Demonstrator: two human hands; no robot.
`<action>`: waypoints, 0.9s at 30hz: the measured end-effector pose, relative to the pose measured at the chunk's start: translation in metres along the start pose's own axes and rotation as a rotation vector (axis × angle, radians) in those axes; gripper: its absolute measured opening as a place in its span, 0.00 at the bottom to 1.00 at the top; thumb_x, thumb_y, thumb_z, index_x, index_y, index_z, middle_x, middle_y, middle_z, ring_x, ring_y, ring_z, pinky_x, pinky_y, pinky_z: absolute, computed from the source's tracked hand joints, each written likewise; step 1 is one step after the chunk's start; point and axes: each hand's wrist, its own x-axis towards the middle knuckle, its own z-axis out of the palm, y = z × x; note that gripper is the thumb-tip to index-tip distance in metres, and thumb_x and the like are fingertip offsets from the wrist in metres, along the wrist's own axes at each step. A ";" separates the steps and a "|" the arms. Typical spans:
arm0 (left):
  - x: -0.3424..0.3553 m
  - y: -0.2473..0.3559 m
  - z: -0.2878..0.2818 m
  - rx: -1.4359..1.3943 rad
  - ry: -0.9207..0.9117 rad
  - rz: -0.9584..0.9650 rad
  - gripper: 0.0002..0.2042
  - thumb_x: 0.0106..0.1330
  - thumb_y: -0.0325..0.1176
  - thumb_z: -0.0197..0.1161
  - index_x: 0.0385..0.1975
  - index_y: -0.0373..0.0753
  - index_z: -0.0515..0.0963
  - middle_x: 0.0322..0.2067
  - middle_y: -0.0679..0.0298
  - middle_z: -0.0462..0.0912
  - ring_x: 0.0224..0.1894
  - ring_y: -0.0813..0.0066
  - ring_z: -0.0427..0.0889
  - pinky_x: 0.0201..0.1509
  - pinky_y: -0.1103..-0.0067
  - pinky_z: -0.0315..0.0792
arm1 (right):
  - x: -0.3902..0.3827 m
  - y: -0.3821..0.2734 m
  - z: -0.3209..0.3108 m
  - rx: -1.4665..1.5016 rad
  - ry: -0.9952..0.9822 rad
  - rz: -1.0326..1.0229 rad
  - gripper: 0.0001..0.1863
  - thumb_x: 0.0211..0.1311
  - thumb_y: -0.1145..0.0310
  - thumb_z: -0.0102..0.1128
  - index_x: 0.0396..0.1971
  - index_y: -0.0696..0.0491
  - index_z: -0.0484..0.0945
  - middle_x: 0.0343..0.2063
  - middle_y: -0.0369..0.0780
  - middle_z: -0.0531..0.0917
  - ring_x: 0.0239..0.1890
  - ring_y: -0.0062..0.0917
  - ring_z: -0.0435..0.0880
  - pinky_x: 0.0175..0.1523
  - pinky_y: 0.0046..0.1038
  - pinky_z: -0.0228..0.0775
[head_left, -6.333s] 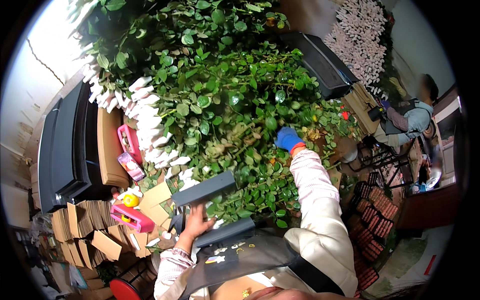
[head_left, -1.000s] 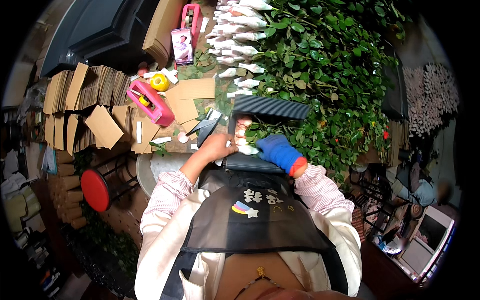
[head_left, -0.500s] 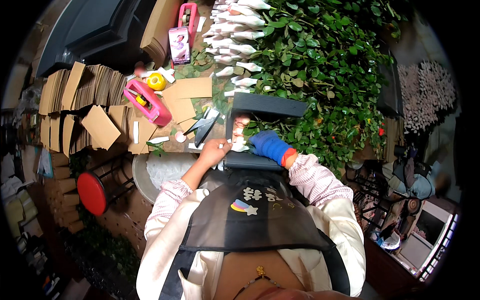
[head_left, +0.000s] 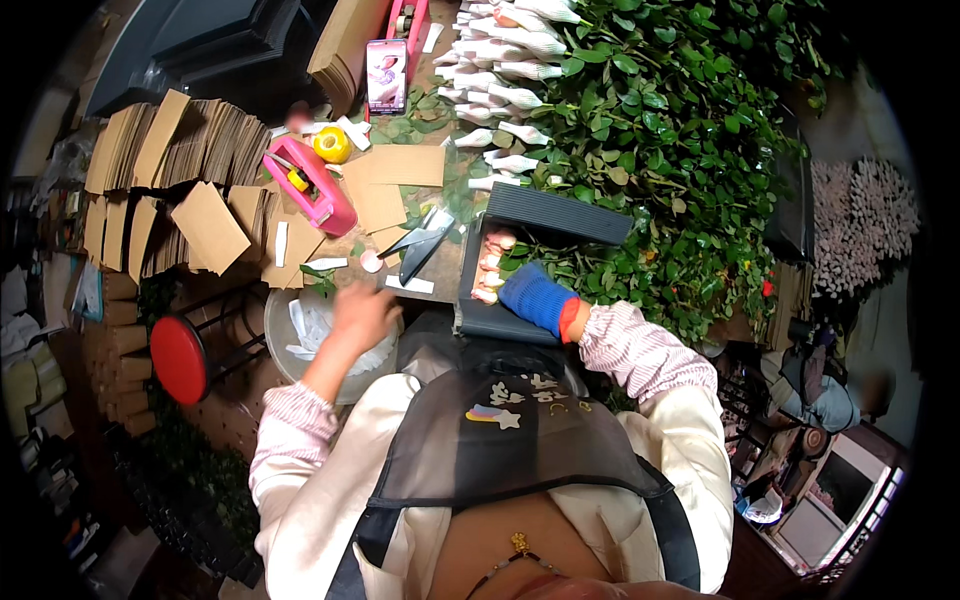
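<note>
My left hand (head_left: 363, 318) is over the rim of a pale basin (head_left: 275, 345) holding crumpled white netting (head_left: 312, 325); its fingers are blurred and mostly hidden. My right hand (head_left: 537, 298), in a blue glove with an orange cuff, is curled over the near end of a black ribbed trough (head_left: 558, 213). It closes round a rose just behind its bloom; the stem is hidden under the glove. Pale pink rose heads (head_left: 493, 255) form a column along the trough's left side, without netting, leafy stems pointing right.
Netted white rose buds (head_left: 515, 70) are stacked at the back, beside a leafy heap (head_left: 650, 130). Black-handled scissors (head_left: 425, 245), a pink tape dispenser (head_left: 310, 187), a phone (head_left: 386, 77) and cardboard sheets (head_left: 408, 165) lie left of the trough. A red stool (head_left: 180, 358) stands by the basin.
My left hand has moved left from the rose in the trough to above the basin. The white netting at that rose's head is gone. My right hand stays at the trough.
</note>
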 end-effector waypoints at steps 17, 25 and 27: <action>0.109 0.074 0.064 -0.433 0.077 0.262 0.50 0.41 0.53 0.82 0.65 0.43 0.61 0.66 0.37 0.53 0.70 0.35 0.51 0.73 0.52 0.52 | -0.019 0.010 -0.073 0.336 0.065 0.241 0.15 0.63 0.53 0.59 0.44 0.45 0.79 0.27 0.45 0.86 0.31 0.42 0.86 0.37 0.45 0.76; 0.112 0.075 0.068 -0.471 0.084 0.229 0.44 0.46 0.52 0.80 0.62 0.44 0.66 0.65 0.37 0.54 0.70 0.36 0.51 0.73 0.53 0.51 | -0.017 0.010 -0.068 0.322 0.080 0.141 0.16 0.64 0.53 0.58 0.46 0.45 0.78 0.28 0.44 0.86 0.30 0.41 0.86 0.35 0.44 0.75; 0.118 0.074 0.079 -0.562 0.136 0.218 0.39 0.48 0.51 0.79 0.60 0.44 0.70 0.65 0.38 0.56 0.69 0.37 0.52 0.73 0.54 0.52 | -0.014 0.012 -0.049 0.301 0.092 0.116 0.15 0.65 0.54 0.57 0.45 0.46 0.78 0.30 0.44 0.86 0.31 0.41 0.86 0.35 0.44 0.75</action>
